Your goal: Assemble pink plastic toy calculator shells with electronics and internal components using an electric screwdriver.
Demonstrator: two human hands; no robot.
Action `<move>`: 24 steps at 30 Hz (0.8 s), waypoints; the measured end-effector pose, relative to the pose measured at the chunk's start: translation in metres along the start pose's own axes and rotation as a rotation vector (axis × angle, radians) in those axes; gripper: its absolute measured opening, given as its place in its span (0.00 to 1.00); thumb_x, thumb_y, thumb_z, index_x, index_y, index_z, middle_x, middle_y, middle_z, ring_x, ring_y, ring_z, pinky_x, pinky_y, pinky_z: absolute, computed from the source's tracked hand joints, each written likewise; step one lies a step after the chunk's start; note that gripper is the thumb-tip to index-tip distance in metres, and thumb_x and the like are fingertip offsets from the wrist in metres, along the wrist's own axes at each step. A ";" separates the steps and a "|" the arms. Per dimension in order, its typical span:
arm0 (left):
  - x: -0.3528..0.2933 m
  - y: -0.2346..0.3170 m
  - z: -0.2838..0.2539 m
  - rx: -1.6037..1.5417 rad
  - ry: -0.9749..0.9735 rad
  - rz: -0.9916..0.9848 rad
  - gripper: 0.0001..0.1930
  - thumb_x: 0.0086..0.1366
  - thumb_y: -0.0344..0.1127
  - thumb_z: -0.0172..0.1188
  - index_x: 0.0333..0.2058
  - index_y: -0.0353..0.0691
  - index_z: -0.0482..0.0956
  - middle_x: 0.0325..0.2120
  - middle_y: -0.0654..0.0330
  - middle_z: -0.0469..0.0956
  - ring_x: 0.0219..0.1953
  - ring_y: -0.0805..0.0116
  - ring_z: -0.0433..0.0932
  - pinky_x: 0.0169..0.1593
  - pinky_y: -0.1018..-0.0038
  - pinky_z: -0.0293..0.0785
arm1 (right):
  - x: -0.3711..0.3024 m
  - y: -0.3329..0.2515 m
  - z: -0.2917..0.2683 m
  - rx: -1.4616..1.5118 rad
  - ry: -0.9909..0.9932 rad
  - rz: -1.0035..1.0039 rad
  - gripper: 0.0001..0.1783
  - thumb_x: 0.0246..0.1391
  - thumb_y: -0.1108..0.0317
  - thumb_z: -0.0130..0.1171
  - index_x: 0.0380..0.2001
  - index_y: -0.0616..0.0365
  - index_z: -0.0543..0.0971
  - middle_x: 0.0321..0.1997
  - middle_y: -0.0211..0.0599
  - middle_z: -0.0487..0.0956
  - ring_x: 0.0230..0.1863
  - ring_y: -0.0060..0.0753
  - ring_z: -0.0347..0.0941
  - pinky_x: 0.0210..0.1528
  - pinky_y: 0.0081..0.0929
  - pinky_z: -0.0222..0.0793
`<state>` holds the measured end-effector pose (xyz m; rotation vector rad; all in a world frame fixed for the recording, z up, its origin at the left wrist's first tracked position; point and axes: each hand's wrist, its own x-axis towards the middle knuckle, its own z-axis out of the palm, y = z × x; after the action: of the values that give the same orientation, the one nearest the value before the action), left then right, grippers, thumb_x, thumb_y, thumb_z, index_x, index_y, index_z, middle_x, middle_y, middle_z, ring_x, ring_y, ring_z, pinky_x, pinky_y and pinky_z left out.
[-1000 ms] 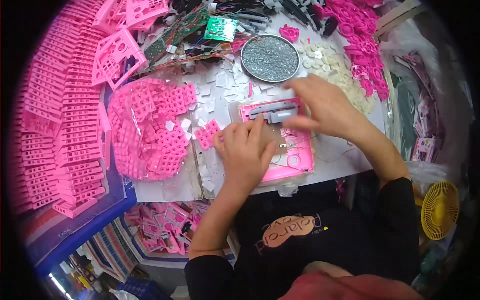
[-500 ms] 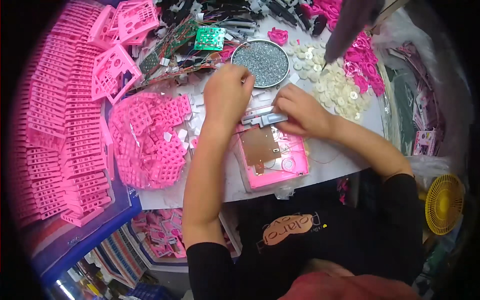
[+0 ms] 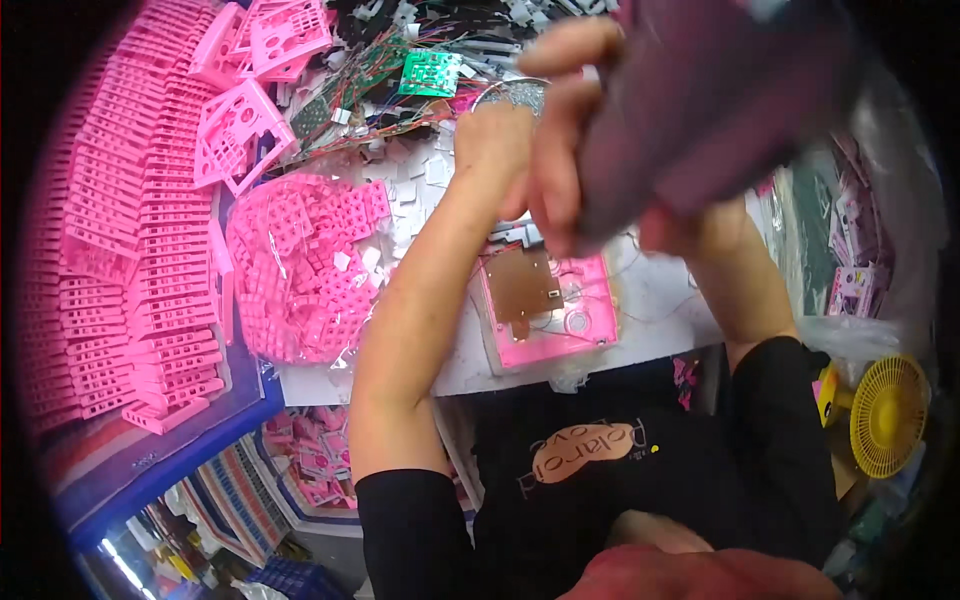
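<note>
My right hand (image 3: 562,165) is wrapped round a dark power screwdriver (image 3: 715,105), large and blurred close to the camera; its tip is hidden. My left hand (image 3: 492,150) is curled beside the round dish of small metal screws (image 3: 518,95). Its fingertips are turned away, so what they pinch cannot be made out. Below both hands lies a pink plastic casing (image 3: 560,345), open side up, with a brown circuit board (image 3: 522,285) and thin wires in it. A grey part (image 3: 518,235) shows at the casing's far edge, partly covered by my hands.
Stacked pink plastic frames (image 3: 165,270) fill the left side. Next to them sits a clear bag of pink button pieces (image 3: 310,270). Wires and a green circuit board (image 3: 430,73) lie at the back. A yellow fan (image 3: 888,418) stands at the lower right.
My right hand has left the grey part, risen and taken hold of the hanging screwdriver, which now blocks the back right. My left hand has shifted slightly right and turned.
</note>
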<state>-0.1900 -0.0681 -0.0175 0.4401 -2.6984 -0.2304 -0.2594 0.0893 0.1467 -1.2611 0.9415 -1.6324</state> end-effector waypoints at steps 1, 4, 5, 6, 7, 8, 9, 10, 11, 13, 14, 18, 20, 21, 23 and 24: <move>-0.003 -0.007 0.006 -0.098 0.006 -0.002 0.09 0.60 0.41 0.59 0.30 0.46 0.86 0.31 0.55 0.84 0.37 0.53 0.84 0.40 0.57 0.78 | 0.006 -0.003 0.008 -0.035 -0.035 -0.008 0.49 0.55 0.43 0.66 0.68 0.63 0.59 0.47 0.49 0.76 0.40 0.41 0.80 0.48 0.39 0.78; -0.011 -0.022 -0.002 -0.257 0.051 0.000 0.08 0.57 0.40 0.61 0.26 0.44 0.84 0.27 0.56 0.83 0.33 0.52 0.83 0.37 0.56 0.74 | 0.010 0.001 0.027 0.099 0.083 0.016 0.44 0.59 0.45 0.59 0.67 0.65 0.59 0.38 0.43 0.78 0.39 0.38 0.80 0.43 0.31 0.77; -0.013 -0.019 -0.017 -0.220 0.085 0.005 0.08 0.57 0.40 0.61 0.25 0.44 0.83 0.26 0.56 0.83 0.33 0.53 0.82 0.36 0.56 0.73 | 0.008 0.010 0.022 0.074 0.169 0.008 0.43 0.61 0.45 0.56 0.68 0.65 0.59 0.38 0.42 0.78 0.38 0.37 0.79 0.42 0.30 0.77; -0.015 0.008 -0.055 -0.072 0.140 0.040 0.07 0.58 0.39 0.62 0.26 0.44 0.83 0.26 0.58 0.82 0.33 0.54 0.81 0.37 0.55 0.70 | 0.001 0.018 0.010 0.028 0.282 0.000 0.42 0.62 0.46 0.54 0.68 0.65 0.58 0.39 0.42 0.78 0.37 0.37 0.79 0.40 0.29 0.76; -0.027 0.024 -0.071 -0.108 0.181 0.059 0.06 0.59 0.39 0.62 0.29 0.45 0.82 0.27 0.61 0.81 0.35 0.59 0.78 0.41 0.57 0.64 | -0.004 0.023 0.003 0.031 0.396 -0.077 0.33 0.62 0.54 0.55 0.64 0.61 0.63 0.31 0.38 0.76 0.27 0.32 0.74 0.29 0.28 0.71; -0.046 0.036 -0.085 -0.131 0.145 0.069 0.05 0.59 0.38 0.63 0.31 0.46 0.83 0.29 0.62 0.81 0.35 0.61 0.78 0.43 0.61 0.62 | -0.013 0.027 0.000 0.000 0.376 -0.055 0.30 0.62 0.56 0.55 0.61 0.60 0.64 0.28 0.36 0.74 0.24 0.30 0.71 0.26 0.27 0.68; -0.061 0.047 -0.094 -0.156 0.114 0.082 0.05 0.59 0.37 0.65 0.34 0.47 0.83 0.30 0.64 0.82 0.35 0.63 0.78 0.45 0.64 0.60 | -0.026 0.027 -0.005 -0.035 0.357 -0.036 0.26 0.61 0.58 0.56 0.59 0.59 0.65 0.25 0.34 0.72 0.21 0.28 0.68 0.23 0.27 0.66; -0.077 0.053 -0.098 -0.282 0.090 0.073 0.04 0.59 0.35 0.65 0.33 0.46 0.83 0.30 0.64 0.82 0.35 0.63 0.77 0.46 0.64 0.59 | -0.033 0.026 -0.003 -0.058 0.324 -0.017 0.23 0.61 0.60 0.56 0.56 0.58 0.67 0.22 0.32 0.70 0.18 0.27 0.65 0.20 0.27 0.63; -0.091 0.057 -0.098 -0.404 0.064 0.059 0.03 0.60 0.34 0.65 0.33 0.46 0.83 0.30 0.65 0.82 0.35 0.64 0.77 0.46 0.64 0.59 | -0.034 0.027 0.008 0.009 0.334 -0.097 0.18 0.60 0.65 0.58 0.50 0.56 0.68 0.16 0.29 0.64 0.14 0.23 0.60 0.17 0.26 0.57; -0.108 0.064 -0.097 -0.531 0.054 -0.016 0.02 0.60 0.33 0.65 0.32 0.45 0.83 0.30 0.66 0.82 0.34 0.65 0.76 0.46 0.63 0.58 | -0.040 0.030 0.015 0.240 0.238 -0.147 0.18 0.55 0.74 0.61 0.49 0.63 0.72 0.24 0.32 0.76 0.21 0.19 0.70 0.21 0.20 0.64; -0.112 0.067 -0.096 -0.596 0.048 -0.052 0.02 0.60 0.32 0.65 0.32 0.44 0.84 0.29 0.66 0.83 0.34 0.65 0.76 0.46 0.63 0.57 | -0.042 0.030 0.019 0.271 0.216 -0.140 0.18 0.54 0.73 0.62 0.49 0.63 0.73 0.24 0.32 0.76 0.21 0.19 0.70 0.22 0.20 0.64; -0.117 0.070 -0.096 -0.643 0.070 -0.108 0.02 0.57 0.31 0.68 0.30 0.44 0.84 0.26 0.66 0.82 0.30 0.67 0.76 0.42 0.66 0.57 | -0.048 0.031 0.020 0.114 0.229 -0.053 0.19 0.53 0.69 0.65 0.47 0.61 0.73 0.31 0.30 0.75 0.30 0.17 0.70 0.32 0.19 0.66; -0.115 0.072 -0.094 -0.613 0.095 -0.110 0.03 0.56 0.31 0.69 0.29 0.44 0.83 0.25 0.66 0.82 0.30 0.67 0.76 0.42 0.66 0.58 | -0.049 0.033 0.020 0.099 0.216 -0.064 0.19 0.54 0.67 0.66 0.46 0.60 0.72 0.29 0.28 0.72 0.30 0.18 0.68 0.33 0.21 0.66; -0.115 0.073 -0.093 -0.596 0.108 -0.114 0.03 0.55 0.31 0.69 0.29 0.44 0.83 0.25 0.66 0.82 0.29 0.67 0.76 0.42 0.66 0.58 | -0.046 0.036 0.022 0.059 0.210 -0.109 0.20 0.57 0.65 0.65 0.47 0.59 0.69 0.23 0.29 0.69 0.23 0.20 0.65 0.27 0.24 0.65; -0.115 0.074 -0.091 -0.594 0.113 -0.122 0.04 0.55 0.31 0.69 0.28 0.45 0.83 0.25 0.66 0.81 0.29 0.67 0.76 0.42 0.65 0.58 | -0.045 0.039 0.021 0.018 0.202 -0.149 0.20 0.59 0.63 0.63 0.47 0.58 0.66 0.17 0.29 0.67 0.16 0.22 0.62 0.22 0.26 0.63; -0.114 0.074 -0.089 -0.595 0.116 -0.126 0.04 0.55 0.31 0.69 0.28 0.45 0.82 0.25 0.66 0.81 0.29 0.67 0.76 0.42 0.65 0.58 | -0.045 0.039 0.021 0.016 0.201 -0.145 0.20 0.59 0.63 0.63 0.47 0.58 0.66 0.17 0.29 0.67 0.16 0.22 0.62 0.21 0.26 0.63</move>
<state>-0.0740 0.0311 0.0396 0.4185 -2.3362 -0.9733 -0.2264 0.1162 0.1000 -1.1938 0.9741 -1.9036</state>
